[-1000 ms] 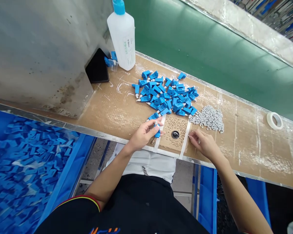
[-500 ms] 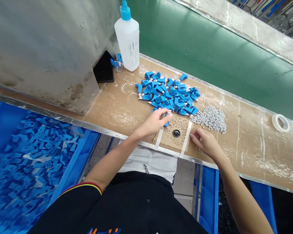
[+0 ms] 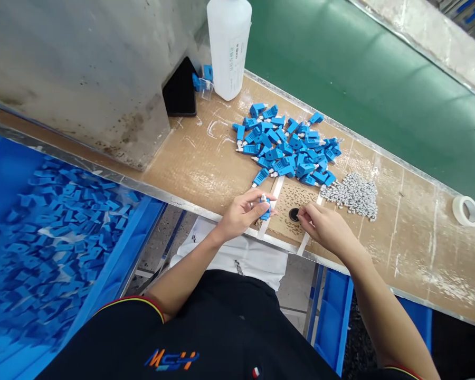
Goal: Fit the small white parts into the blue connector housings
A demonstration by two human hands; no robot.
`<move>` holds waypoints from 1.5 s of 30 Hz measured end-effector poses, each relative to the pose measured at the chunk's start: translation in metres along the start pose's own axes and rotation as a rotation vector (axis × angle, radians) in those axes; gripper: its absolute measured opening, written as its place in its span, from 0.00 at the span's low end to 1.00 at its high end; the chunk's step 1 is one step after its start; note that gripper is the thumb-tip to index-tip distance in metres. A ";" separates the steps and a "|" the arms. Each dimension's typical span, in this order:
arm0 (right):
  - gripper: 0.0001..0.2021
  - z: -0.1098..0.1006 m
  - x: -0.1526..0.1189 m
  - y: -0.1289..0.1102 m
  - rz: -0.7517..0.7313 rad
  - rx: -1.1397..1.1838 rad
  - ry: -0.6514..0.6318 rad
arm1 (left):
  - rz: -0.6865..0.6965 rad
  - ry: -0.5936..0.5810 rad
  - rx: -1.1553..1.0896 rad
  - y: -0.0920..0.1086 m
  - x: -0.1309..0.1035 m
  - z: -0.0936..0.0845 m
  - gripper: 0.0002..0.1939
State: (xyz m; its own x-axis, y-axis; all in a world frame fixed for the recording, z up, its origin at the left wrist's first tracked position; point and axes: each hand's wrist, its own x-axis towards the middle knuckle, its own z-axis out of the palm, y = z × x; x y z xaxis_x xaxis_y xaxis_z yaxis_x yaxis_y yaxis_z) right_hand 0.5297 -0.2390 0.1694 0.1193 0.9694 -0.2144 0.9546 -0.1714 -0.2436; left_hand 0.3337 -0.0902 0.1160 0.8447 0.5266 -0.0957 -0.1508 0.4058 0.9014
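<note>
My left hand is closed around a small blue plastic part with a white tip pointing up, held above the front edge of the bench. To its right, my right hand has thumb and fingers pinched together at the rim of a small round black dish. Whatever sits in that pinch is too small to make out. The dish stands on a dotted cardboard patch between two white tape strips. Behind my hands lies a heap of similar blue parts, and beside it a pile of tiny grey pieces.
A white plastic bottle and a black flat object stand at the back left by a metal box. A tape roll lies on the right. Below the bench, a blue bin holds many blue parts.
The left hand has drawn back towards me, and its blue part shows more clearly. The right hand has gone left, from beside the tape strip to the black dish. The camera view has shifted.
</note>
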 end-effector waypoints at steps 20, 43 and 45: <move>0.07 0.019 0.004 -0.091 0.154 0.812 0.595 | -0.098 -0.127 -0.078 0.001 -0.005 0.000 0.22; 0.07 0.024 0.006 -0.085 0.149 0.785 0.504 | 0.095 -0.097 0.164 -0.005 -0.005 -0.002 0.16; 0.05 0.029 0.002 -0.083 0.133 0.836 0.524 | 0.136 -0.124 0.180 -0.007 -0.006 -0.002 0.15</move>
State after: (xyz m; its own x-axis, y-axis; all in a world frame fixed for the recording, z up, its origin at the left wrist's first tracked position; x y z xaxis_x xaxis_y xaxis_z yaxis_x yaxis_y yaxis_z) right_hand 0.4429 -0.2279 0.1615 0.5090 0.8541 0.1074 0.4495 -0.1573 -0.8793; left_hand 0.3283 -0.0945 0.1096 0.8810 0.4672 0.0745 -0.1834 0.1921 0.9641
